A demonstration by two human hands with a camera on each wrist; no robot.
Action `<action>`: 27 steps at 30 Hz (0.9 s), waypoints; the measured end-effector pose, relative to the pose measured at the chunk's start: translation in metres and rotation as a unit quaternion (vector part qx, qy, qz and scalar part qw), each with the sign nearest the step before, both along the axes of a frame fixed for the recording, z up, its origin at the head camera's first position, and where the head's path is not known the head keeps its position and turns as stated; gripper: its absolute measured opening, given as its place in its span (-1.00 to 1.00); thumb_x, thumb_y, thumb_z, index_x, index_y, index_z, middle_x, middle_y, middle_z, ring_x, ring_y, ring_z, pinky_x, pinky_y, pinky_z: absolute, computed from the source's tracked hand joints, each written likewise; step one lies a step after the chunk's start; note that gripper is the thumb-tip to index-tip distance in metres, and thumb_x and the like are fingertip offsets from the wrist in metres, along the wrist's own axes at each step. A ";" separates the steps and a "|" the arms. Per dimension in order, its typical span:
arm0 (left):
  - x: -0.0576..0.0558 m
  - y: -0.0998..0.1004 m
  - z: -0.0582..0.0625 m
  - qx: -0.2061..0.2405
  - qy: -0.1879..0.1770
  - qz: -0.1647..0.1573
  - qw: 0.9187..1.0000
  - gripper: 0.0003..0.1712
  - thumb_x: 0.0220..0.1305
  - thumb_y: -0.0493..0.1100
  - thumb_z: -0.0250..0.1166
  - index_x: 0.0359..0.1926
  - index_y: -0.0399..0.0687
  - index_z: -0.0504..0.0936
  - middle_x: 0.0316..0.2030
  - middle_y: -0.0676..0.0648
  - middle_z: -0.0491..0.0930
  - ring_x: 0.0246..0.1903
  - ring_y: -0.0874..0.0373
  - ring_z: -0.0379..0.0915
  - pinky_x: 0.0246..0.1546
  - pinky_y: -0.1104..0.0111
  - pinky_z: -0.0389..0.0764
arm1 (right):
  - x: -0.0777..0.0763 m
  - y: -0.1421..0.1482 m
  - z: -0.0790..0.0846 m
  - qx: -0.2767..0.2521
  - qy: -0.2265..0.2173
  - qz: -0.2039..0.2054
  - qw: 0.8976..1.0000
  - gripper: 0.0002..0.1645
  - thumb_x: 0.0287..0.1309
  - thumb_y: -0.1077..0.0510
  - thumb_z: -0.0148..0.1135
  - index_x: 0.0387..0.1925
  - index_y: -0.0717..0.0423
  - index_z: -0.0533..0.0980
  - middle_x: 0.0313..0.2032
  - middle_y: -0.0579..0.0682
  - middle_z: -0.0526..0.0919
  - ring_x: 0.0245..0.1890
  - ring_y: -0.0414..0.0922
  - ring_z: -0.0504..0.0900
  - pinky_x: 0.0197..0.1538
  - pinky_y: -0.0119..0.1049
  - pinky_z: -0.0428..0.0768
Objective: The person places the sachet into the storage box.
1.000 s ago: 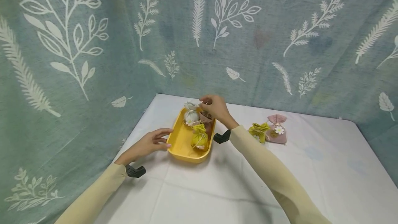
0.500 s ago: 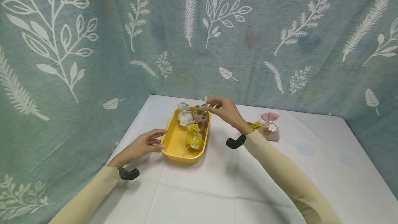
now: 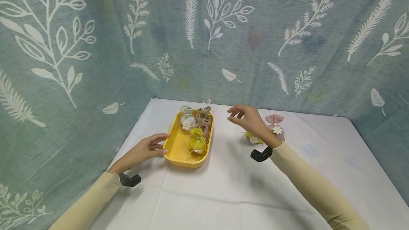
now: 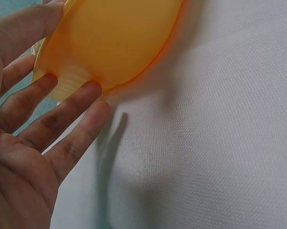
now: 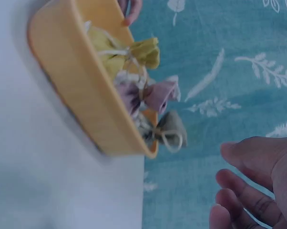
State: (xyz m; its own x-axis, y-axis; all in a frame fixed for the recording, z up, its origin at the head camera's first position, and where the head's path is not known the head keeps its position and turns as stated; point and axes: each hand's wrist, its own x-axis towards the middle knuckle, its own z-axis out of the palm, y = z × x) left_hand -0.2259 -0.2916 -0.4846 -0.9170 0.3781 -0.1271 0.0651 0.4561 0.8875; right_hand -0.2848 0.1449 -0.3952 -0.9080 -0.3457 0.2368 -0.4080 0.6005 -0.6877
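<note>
Yellow tray: a rounded, deep-walled tray on a white cloth, seen from the wearer's head; all places below are given from this tray.
Tray contents: small drawstring pouches along its right and far sides: a white pouch at the far left, a grey-green pouch in the far right corner, a mauve pouch just nearer, and a yellow-green pouch nearest. The tray's floor shows along the left and near side.
Left hand: at the tray's left side, fingers spread and relaxed, fingertips touching the wall.
Right hand: raised right of the tray, apart from it; fingers loosely bent, thumb held away from the fingertips.
Pouches outside: well right of the tray, a second yellow-green pouch, partly hidden by the wrist, beside a pink pouch; each bears a white flower.
Edges: the cloth's far edge runs just behind the tray, against a leaf-patterned teal curtain; cloth stretches nearer and rightward.
Writing: any lettering on the pouches is too small to read.
</note>
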 end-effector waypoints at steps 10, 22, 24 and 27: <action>0.002 -0.003 -0.004 0.014 -0.007 -0.004 1.000 -0.12 0.27 0.10 0.49 0.52 0.15 0.32 0.46 -0.07 0.34 0.30 -0.14 0.42 0.16 0.16 0.61 | 0.015 0.044 -0.019 0.013 0.008 -0.035 0.999 -0.71 0.30 0.07 0.43 0.02 0.04 0.70 -0.20 -0.03 0.76 -0.31 -0.12 0.65 -0.39 -0.25 0.56; 0.000 -0.003 -0.004 0.021 -0.007 -0.003 1.000 -0.13 0.26 0.09 0.50 0.51 0.13 0.34 0.46 -0.08 0.35 0.29 -0.14 0.43 0.13 0.20 0.63 | 0.024 0.086 -0.036 0.005 0.032 -0.070 0.997 -0.64 0.24 0.11 0.50 0.05 0.07 0.69 -0.12 0.05 0.70 -0.29 -0.07 0.65 -0.30 -0.18 0.63; -0.001 -0.003 -0.005 0.019 -0.006 -0.004 1.000 -0.14 0.27 0.09 0.49 0.51 0.13 0.34 0.46 -0.09 0.34 0.29 -0.15 0.42 0.14 0.19 0.62 | 0.024 0.091 -0.039 0.009 0.024 -0.074 0.997 -0.62 0.23 0.12 0.50 0.07 0.06 0.68 -0.09 0.05 0.68 -0.29 -0.06 0.64 -0.30 -0.16 0.62; -0.002 -0.002 -0.005 0.021 -0.008 -0.005 1.000 -0.15 0.28 0.07 0.49 0.51 0.13 0.34 0.46 -0.08 0.34 0.30 -0.16 0.42 0.15 0.18 0.61 | 0.025 0.096 -0.043 0.014 0.016 -0.078 0.997 -0.58 0.21 0.12 0.52 0.09 0.08 0.66 0.00 0.07 0.64 -0.27 -0.05 0.63 -0.30 -0.16 0.62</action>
